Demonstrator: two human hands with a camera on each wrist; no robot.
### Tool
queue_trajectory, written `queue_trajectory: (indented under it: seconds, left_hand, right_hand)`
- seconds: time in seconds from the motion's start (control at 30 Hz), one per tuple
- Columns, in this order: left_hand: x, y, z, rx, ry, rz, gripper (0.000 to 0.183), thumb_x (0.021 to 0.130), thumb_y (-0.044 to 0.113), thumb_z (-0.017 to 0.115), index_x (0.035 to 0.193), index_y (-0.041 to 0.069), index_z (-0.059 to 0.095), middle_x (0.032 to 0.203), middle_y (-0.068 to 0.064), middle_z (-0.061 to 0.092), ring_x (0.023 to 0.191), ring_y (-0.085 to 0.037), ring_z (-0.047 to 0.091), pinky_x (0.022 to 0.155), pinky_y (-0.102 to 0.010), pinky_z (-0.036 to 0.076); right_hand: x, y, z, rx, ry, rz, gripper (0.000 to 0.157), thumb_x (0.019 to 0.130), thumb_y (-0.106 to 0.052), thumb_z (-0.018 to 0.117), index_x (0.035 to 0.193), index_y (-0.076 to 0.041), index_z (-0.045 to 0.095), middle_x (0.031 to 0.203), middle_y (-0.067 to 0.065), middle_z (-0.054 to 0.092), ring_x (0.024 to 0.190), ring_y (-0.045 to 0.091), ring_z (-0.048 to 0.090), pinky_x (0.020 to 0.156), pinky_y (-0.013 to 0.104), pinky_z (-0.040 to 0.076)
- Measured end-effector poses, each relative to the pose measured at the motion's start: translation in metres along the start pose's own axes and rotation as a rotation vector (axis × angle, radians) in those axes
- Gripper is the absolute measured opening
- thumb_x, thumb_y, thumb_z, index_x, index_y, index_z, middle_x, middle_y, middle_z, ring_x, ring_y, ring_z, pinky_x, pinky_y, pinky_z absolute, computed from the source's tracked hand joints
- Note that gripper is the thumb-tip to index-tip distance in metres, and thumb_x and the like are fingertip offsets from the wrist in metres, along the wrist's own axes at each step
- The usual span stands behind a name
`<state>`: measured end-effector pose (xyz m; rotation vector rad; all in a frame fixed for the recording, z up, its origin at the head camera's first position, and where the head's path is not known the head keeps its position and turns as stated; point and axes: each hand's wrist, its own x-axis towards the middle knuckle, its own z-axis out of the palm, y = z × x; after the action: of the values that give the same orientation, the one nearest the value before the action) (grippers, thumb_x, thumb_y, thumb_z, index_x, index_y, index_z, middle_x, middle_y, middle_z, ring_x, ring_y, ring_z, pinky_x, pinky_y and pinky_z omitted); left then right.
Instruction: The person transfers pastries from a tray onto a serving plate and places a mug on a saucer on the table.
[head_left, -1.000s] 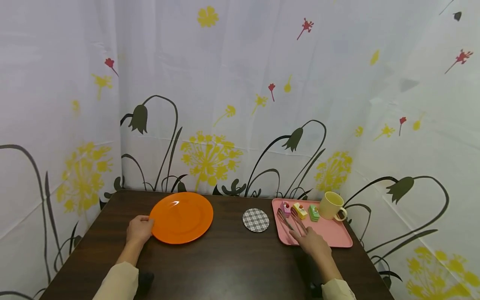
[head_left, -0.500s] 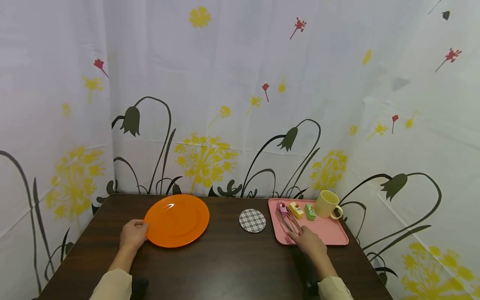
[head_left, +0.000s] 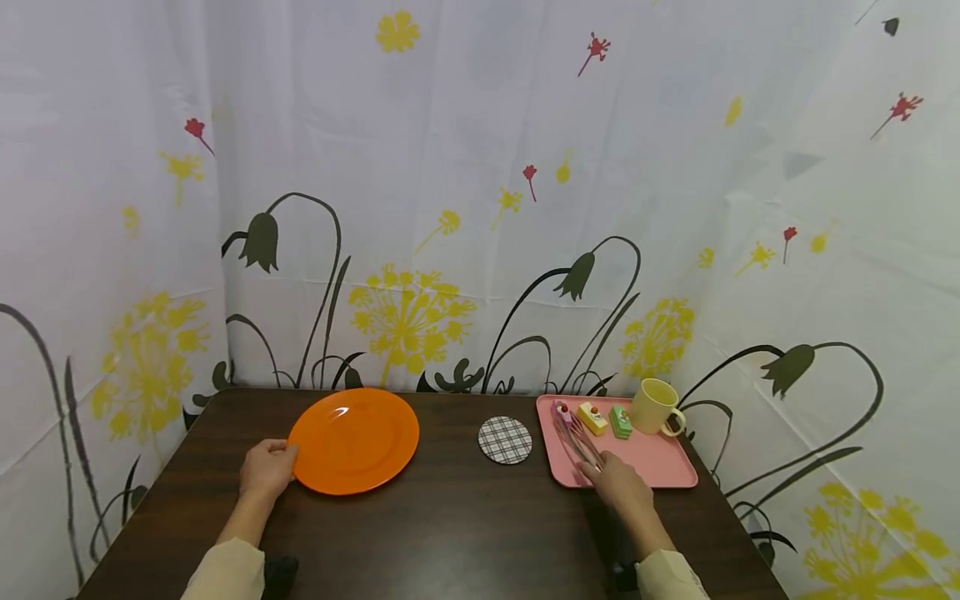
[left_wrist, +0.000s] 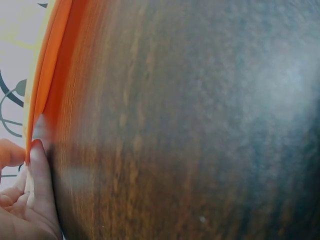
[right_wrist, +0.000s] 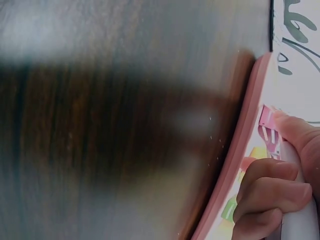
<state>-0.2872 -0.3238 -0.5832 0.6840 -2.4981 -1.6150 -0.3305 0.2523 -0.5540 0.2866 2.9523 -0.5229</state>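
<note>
My left hand (head_left: 266, 468) pinches the left rim of a round orange plate (head_left: 354, 442) between thumb and fingers. In the left wrist view the plate's edge (left_wrist: 49, 65) stands between thumb and fingertips. My right hand (head_left: 619, 483) grips a pair of tongs (head_left: 588, 445) over the front of a pink tray (head_left: 656, 465). The tongs' forked tips lie at a small purple toy cake slice (head_left: 564, 412) with a red top, one arm on each side of it. Beside that slice sit a yellow cake slice (head_left: 592, 418) and a green one (head_left: 620, 422).
A pale yellow mug (head_left: 654, 407) stands at the tray's back right corner, its handle to the right. A round checked coaster (head_left: 505, 440) lies between plate and tray on the dark wooden table (head_left: 450, 533). A flower-printed curtain (head_left: 450, 125) hangs behind.
The tongs' arms have drawn closer together around the purple cake slice. The head view has turned slightly right, shifting everything left. My left hand keeps its hold on the plate.
</note>
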Motion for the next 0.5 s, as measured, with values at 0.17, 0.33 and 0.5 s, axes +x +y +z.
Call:
queue_trajectory:
  seconds: [0.17,0.33,0.5]
  left_hand:
    - [0.0003,-0.0065,-0.0028,0.005,0.004,-0.014,0.051,0.106,0.025,0.053,0.140,-0.014,0.054,0.123,-0.033,0.069,0.072,-0.010,0.066,0.061,-0.025,0.056]
    - [0.0025,-0.0070,-0.0014,-0.006,0.007,-0.014,0.051,0.105,0.024,0.054,0.140,-0.013,0.055,0.119,-0.030,0.071,0.070,-0.009,0.066,0.061,-0.025,0.057]
    - [0.0042,-0.0044,0.0016,-0.018,0.013,-0.006,0.049,0.106,0.023,0.054,0.139,-0.013,0.055,0.119,-0.030,0.071,0.069,-0.009,0.065,0.060,-0.025,0.057]
  right_hand:
    - [-0.0011,-0.0001,-0.0011,0.015,-0.010,-0.017,0.067,0.103,-0.055,0.065,0.143,-0.001,0.062,0.109,0.017,0.071,0.088,0.029,0.061,0.073,0.045,0.051]
    - [-0.0017,0.0002,-0.0017,0.040,-0.019,0.004,0.064,0.103,-0.054,0.065,0.140,-0.002,0.063,0.102,0.013,0.069,0.086,0.029,0.060,0.070,0.043,0.048]
    - [0.0003,0.0054,0.0026,0.053,-0.007,0.021,0.061,0.103,-0.056,0.064,0.137,-0.005,0.065,0.101,0.011,0.068,0.086,0.029,0.060,0.070,0.043,0.046]
